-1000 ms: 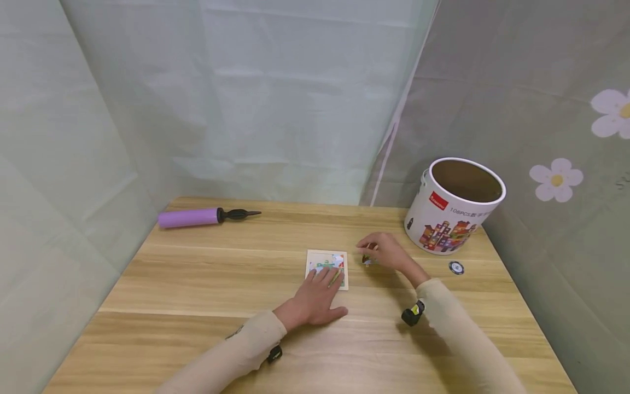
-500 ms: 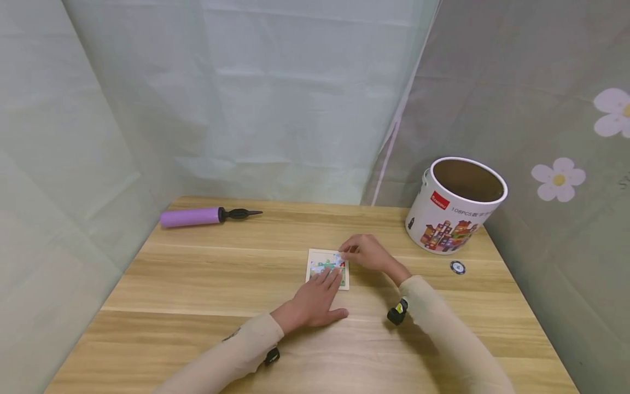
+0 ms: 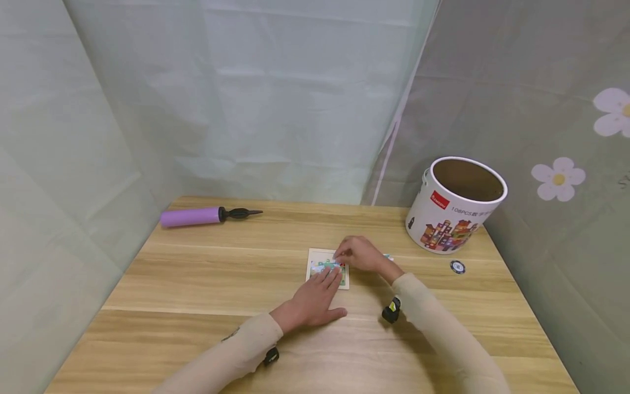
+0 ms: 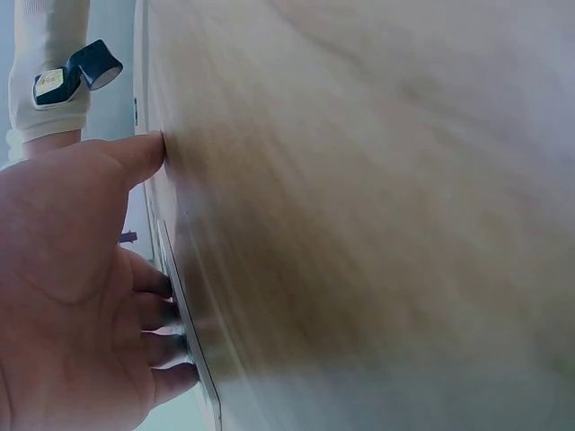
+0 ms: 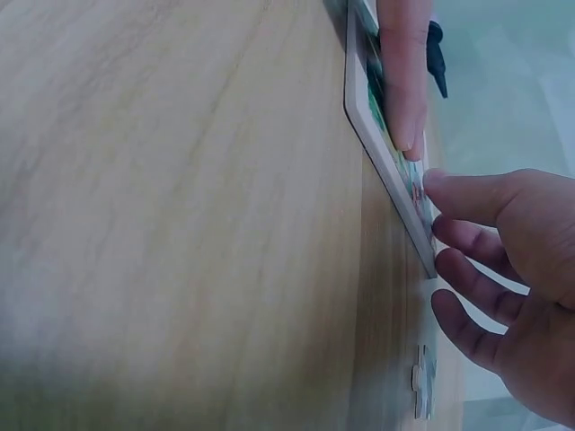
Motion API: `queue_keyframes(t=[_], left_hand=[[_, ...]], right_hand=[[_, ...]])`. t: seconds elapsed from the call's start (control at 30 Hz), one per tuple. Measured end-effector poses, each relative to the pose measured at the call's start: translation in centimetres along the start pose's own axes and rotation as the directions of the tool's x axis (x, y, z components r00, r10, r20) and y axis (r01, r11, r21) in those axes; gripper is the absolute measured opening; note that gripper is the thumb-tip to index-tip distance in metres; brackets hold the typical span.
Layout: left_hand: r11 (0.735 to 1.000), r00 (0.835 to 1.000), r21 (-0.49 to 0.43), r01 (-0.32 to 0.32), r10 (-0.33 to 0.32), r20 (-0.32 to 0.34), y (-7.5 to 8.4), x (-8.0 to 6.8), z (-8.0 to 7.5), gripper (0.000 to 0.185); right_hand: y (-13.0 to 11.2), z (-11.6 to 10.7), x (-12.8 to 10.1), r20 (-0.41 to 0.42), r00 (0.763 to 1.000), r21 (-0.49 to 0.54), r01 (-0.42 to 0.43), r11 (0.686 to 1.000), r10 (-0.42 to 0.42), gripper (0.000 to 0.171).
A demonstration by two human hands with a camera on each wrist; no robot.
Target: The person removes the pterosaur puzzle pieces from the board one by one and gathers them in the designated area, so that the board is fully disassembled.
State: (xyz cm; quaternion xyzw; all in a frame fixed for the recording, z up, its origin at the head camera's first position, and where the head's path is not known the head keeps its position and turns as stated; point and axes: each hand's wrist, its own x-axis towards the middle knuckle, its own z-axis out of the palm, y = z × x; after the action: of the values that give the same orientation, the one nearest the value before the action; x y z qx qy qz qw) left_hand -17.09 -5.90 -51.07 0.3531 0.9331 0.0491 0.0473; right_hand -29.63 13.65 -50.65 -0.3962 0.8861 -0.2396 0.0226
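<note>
Two hands were busy at a small puzzle board [image 3: 327, 267] in the middle of the table [image 3: 197, 284]. The left hand [image 3: 310, 302] lay flat with straight fingers, pressing on the near part of the board to keep it from sliding. The right hand [image 3: 361, 254] had its fingertips [image 5: 442, 183] on the far right corner. It seemed to be pushing a piece into its spot there; I could not tell if it pinched one. One loose piece [image 5: 423, 380] lay on the table just beside that hand. Next, the piece likely needed a soft, straight press.
</note>
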Motion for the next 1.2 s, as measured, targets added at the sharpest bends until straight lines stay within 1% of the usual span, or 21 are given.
queue_keyframes(t=[0.2, 0.4, 0.57, 0.7, 0.87, 1.07, 1.2], left_hand=[[1.0, 1.0, 0.001, -0.001, 0.001, -0.001, -0.1, 0.1, -0.1, 0.084], [1.0, 1.0, 0.01, 0.004, -0.004, 0.007, -0.1, 0.1, 0.1, 0.084], [1.0, 1.0, -0.004, 0.007, -0.006, 0.019, 0.0, 0.0, 0.0, 0.084], [1.0, 0.999, -0.002, 0.022, -0.022, 0.039, 0.1, 0.0, -0.1, 0.085], [0.999, 0.998, 0.0, 0.038, -0.037, 0.06, 0.2, 0.0, -0.1, 0.085], [0.999, 0.997, 0.009, 0.038, -0.038, 0.06, 0.2, 0.1, -0.2, 0.086], [0.999, 0.997, 0.006, 0.038, -0.038, 0.06, 0.2, 0.1, -0.2, 0.086]], right_hand=[[0.0, 0.3, 0.2, 0.023, 1.0, -0.01, -0.018, 1.0, 0.018, 0.006], [-0.2, 0.5, 0.1, 0.017, 0.999, 0.01, -0.04, 0.999, 0.04, 0.005], [-0.3, 0.5, 0.0, 0.01, 0.998, 0.011, -0.07, 0.998, 0.07, 0.004], [-0.3, 0.5, -0.1, -0.026, 0.994, 0.067, -0.103, 0.992, 0.105, 0.008], [-0.3, 0.3, -0.1, -0.053, 0.985, 0.157, -0.156, 0.975, 0.166, 0.012], [-0.4, -0.4, -0.1, -0.033, 0.98, 0.205, -0.187, 0.961, 0.198, 0.017], [-0.4, -0.9, 0.0, -0.025, 0.978, 0.21, -0.198, 0.957, 0.208, 0.013]])
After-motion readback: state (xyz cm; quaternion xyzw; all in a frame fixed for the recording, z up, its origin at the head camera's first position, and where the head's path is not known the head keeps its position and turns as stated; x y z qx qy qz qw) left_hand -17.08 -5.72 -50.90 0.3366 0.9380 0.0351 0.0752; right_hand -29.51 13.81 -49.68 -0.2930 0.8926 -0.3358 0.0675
